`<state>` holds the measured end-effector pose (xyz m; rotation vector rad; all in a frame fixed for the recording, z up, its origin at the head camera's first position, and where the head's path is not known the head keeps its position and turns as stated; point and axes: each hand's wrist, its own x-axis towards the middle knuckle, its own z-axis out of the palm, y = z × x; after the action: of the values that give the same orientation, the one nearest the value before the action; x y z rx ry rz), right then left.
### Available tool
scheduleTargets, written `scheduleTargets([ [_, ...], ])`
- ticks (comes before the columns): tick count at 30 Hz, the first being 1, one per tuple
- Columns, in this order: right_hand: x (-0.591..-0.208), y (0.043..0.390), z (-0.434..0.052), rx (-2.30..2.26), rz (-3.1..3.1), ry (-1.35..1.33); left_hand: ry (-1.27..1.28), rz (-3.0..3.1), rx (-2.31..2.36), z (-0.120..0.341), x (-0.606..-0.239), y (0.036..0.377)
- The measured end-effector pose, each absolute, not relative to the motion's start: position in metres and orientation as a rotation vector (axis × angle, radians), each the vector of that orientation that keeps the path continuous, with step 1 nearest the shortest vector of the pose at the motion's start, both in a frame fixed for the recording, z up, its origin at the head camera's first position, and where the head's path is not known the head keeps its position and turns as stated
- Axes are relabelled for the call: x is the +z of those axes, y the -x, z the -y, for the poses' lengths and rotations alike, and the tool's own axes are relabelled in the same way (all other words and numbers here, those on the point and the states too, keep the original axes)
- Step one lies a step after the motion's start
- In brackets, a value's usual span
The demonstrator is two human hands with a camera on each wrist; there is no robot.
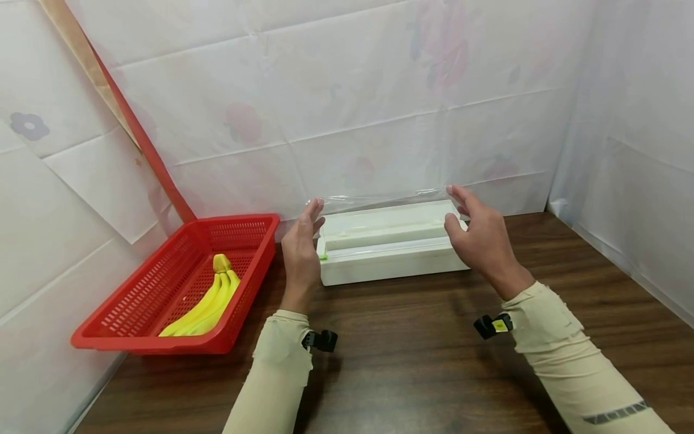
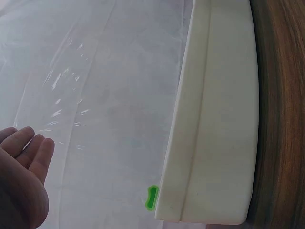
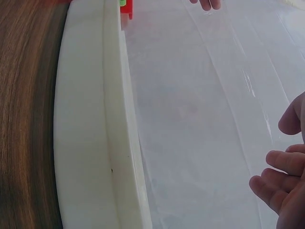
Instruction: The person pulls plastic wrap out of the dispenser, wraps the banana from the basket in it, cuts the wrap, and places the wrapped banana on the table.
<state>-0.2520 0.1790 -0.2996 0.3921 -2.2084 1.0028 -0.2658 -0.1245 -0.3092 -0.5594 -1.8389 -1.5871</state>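
Clear film (image 1: pixel 379 196) drawn up out of white dispenser (image 1: pixel 387 244), stretched as a single sheet above the box, between both hands, near the back wall. Top edge of film level with the fingertips; lower part running down into the open box.

Left hand (image 1: pixel 300 250) at the film's left corner, fingers nearly straight and close together, tips against the edge; true pinch not discernible in head view. In left wrist view, fingers (image 2: pixel 33 150) lying loosely extended beside the sheet, nothing plainly clamped. Right hand (image 1: pixel 479 232) at the right corner, fingers curled toward the film's edge; in right wrist view, fingertips (image 3: pixel 274 174) bent beside the sheet, actual contact not resolvable.

Step in hand, as judged: pulling out a length of film, sheet taut and uncut. Next move likely calls for even tension at both corners and lowering of the sheet across the cutter strip, marked by a green slider (image 2: pixel 151 198) at the left end.

Dispenser resting on dark wooden table (image 1: pixel 412 361), just right of red basket (image 1: pixel 162 289). Bananas (image 1: pixel 208 301) lying in basket.

Counts: film sheet, one; dispenser, one; basket, one; banana bunch, one, about three fruits visible; hands, two.
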Motion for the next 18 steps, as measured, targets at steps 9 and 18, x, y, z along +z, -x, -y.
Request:
scheduleTargets([
  [9,-0.2972,0.2507,-0.1787,0.985,2.191,-0.399,0.600,1.802,-1.575,0.1231,-0.3060,0.2659],
  [18,-0.2970,0.2508,-0.1783,0.968,2.181,-0.401,0.641,1.753,-1.588,0.1230,-0.3044,0.2664],
])
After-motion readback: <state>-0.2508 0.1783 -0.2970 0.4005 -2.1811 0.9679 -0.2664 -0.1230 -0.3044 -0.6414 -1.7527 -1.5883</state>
